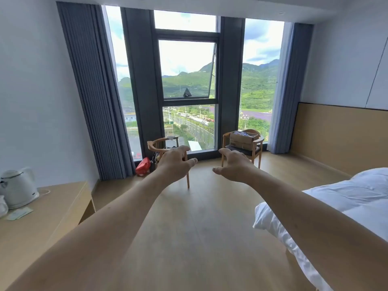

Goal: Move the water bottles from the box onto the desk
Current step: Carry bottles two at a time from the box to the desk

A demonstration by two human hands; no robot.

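A brown cardboard box [243,140] stands on the seat of the right wooden chair [257,151] by the window, its top open with pale wrapped contents too small to make out. The light wooden desk [44,215] runs along the left wall. Both my arms stretch out ahead over the floor. My left hand [175,162] and my right hand [235,165] hover palm-down with loosely bent fingers, holding nothing, far short of the box.
A white kettle [17,189] and small packets [20,213] sit on the desk's near left. A second wooden chair [162,147] stands left of the window with a red bag [143,166] beside it. A bed with white bedding [336,208] fills the right.
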